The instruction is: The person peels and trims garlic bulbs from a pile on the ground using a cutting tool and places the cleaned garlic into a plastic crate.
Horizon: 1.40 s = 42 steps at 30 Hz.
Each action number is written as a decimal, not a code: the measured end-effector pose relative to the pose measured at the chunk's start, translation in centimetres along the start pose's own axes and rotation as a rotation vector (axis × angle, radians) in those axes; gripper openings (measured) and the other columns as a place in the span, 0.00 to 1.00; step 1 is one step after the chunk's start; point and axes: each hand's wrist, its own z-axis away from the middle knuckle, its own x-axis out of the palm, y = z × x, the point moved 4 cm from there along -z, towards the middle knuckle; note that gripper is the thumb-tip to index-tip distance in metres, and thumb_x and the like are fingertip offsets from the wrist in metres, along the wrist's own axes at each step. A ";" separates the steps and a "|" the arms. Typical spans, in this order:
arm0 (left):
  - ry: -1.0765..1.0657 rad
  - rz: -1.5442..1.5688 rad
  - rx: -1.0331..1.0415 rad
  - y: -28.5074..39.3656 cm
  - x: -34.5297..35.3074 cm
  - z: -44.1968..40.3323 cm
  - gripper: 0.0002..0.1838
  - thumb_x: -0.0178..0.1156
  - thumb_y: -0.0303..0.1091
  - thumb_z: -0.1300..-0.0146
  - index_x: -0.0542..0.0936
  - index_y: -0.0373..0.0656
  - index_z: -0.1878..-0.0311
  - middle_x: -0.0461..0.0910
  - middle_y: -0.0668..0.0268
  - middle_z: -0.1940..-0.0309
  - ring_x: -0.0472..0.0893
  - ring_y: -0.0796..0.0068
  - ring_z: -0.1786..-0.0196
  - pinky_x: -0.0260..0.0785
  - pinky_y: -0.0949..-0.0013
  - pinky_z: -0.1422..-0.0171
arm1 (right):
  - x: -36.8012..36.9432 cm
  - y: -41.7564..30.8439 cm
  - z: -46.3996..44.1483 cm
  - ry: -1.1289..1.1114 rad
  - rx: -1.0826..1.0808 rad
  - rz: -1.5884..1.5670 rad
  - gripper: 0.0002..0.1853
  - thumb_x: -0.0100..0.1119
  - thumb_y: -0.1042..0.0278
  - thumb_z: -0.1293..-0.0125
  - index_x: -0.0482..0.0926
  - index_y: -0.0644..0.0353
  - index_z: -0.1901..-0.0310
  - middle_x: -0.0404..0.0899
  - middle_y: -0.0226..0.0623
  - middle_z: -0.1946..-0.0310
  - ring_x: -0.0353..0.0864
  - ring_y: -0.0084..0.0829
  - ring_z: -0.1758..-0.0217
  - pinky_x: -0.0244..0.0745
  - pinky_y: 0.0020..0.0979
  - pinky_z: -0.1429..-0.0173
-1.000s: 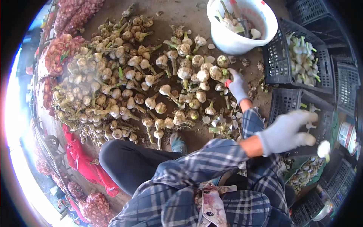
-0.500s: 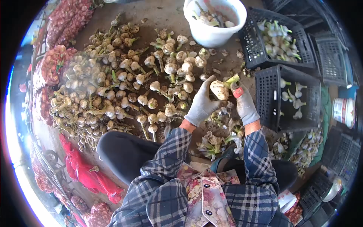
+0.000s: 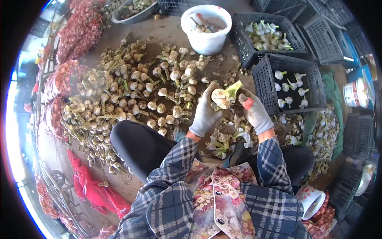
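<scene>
garlic bulb [image 3: 220, 98] sits in curled left hand [image 3: 205, 115], half-curled right hand [image 3: 255, 114] alongside, grip unclear.

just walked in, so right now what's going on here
A gloved person is handling a garlic bulb: the left hand holds it, and the right hand is close beside its green stem. Many dirty bulbs lie spread on the floor to the left. To the right, a black crate holds a few whiter bulbs, and a fuller crate stands beyond it.
</scene>
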 end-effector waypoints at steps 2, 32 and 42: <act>-0.002 -0.115 0.088 0.8 0.5 0.3 0.50 0.76 0.28 0.55 0.58 0.38 0.28 0.72 0.59 0.39 0.74 0.71 0.39 0.65 0.68 0.32 | -0.6 0.0 0.4 0.018 -0.006 0.052 0.14 0.58 0.71 0.32 0.77 0.67 0.47 0.80 0.29 0.54 0.77 0.18 0.56 0.72 0.19 0.51; -0.304 1.060 -0.544 0.0 2.5 4.1 0.41 0.71 0.33 0.43 0.59 0.42 0.29 0.75 0.65 0.44 0.79 0.71 0.48 0.79 0.64 0.48 | 0.7 -1.3 1.4 0.268 -0.335 0.751 0.12 0.55 0.77 0.36 0.79 0.62 0.52 0.81 0.32 0.66 0.76 0.20 0.64 0.72 0.25 0.59; -0.298 1.011 -0.468 0.1 2.3 3.8 0.50 0.74 0.22 0.53 0.57 0.38 0.27 0.72 0.64 0.39 0.75 0.72 0.41 0.70 0.69 0.38 | 0.4 -0.4 0.0 0.194 -0.058 0.327 0.13 0.54 0.73 0.35 0.76 0.64 0.50 0.80 0.34 0.62 0.77 0.23 0.62 0.73 0.26 0.54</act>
